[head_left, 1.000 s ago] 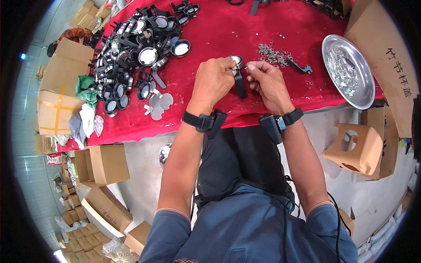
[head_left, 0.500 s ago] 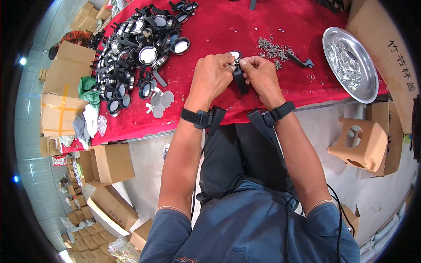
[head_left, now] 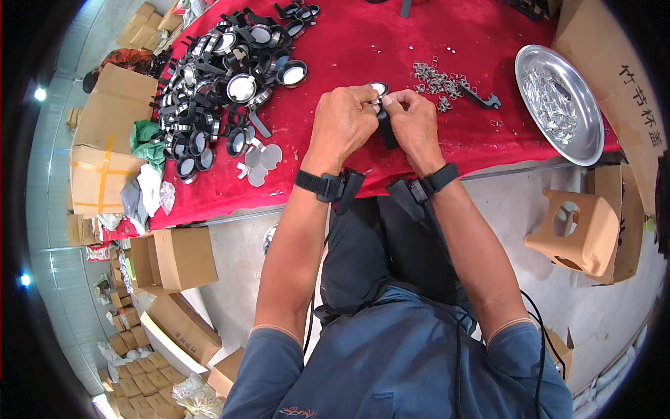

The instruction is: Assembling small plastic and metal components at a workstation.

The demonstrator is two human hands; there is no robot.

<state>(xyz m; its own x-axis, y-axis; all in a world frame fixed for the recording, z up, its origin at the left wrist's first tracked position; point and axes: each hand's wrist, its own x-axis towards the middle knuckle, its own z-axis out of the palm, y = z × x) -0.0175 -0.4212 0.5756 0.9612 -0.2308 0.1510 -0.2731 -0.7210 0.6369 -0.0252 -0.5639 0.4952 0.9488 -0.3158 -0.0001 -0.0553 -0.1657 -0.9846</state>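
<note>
Between my two hands, over the red cloth, is a round lid (head_left: 380, 89) with a silver rim and pale disc. My left hand (head_left: 342, 126) is closed on the lid's left side, with thumb and fingers pinching its edge. The fingertips of my right hand (head_left: 415, 129) press together at the near side of the lid, where its black strap (head_left: 387, 133) hangs down toward me. Whether a small part sits between those fingertips is hidden. Just beyond my right hand lie small wire clips (head_left: 436, 78) in a loose heap, with a black hand tool (head_left: 481, 96) beside them.
A large pile of black-and-silver lids (head_left: 241, 88) covers the table's left, with flat grey discs (head_left: 264, 159) in front. An oval metal tray (head_left: 594, 133) of small metal pieces stands at right, near a tall carton (head_left: 628, 91). Below is a tan plastic stool (head_left: 593, 230).
Both hands stay at the lid, drawn slightly closer together. My right fingertips have shifted a little over the strap end. The whole scene has moved slightly rightward in view.
</note>
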